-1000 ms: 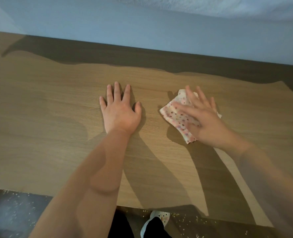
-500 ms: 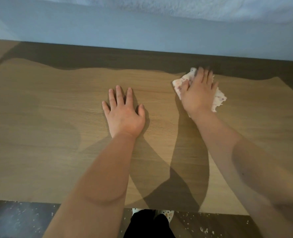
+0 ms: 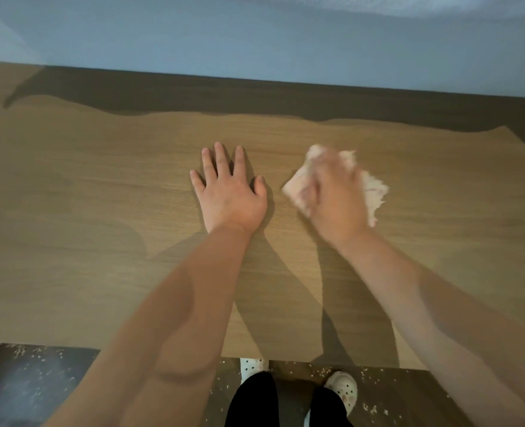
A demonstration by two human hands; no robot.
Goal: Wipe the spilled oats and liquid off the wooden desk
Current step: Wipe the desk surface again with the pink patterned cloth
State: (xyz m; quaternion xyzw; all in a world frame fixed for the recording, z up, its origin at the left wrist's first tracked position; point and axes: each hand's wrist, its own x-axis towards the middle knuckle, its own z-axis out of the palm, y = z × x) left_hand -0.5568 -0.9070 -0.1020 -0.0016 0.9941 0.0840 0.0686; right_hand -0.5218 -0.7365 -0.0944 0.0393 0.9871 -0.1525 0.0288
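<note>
- Oat flakes are lying on the floor at the lower left, below the wooden desk, whose top is showing no visible spill.
- Your left hand is lying flat, fingers spread, bracing you; keeping it planted should help.
- Your right hand is pressing down on the cloth, blurred; whether the fingers are curling around it, I cannot tell.
- Since half a second ago, the cloth has been pulled back from the far shadowed edge toward you; I'd be overlapping strokes.
</note>
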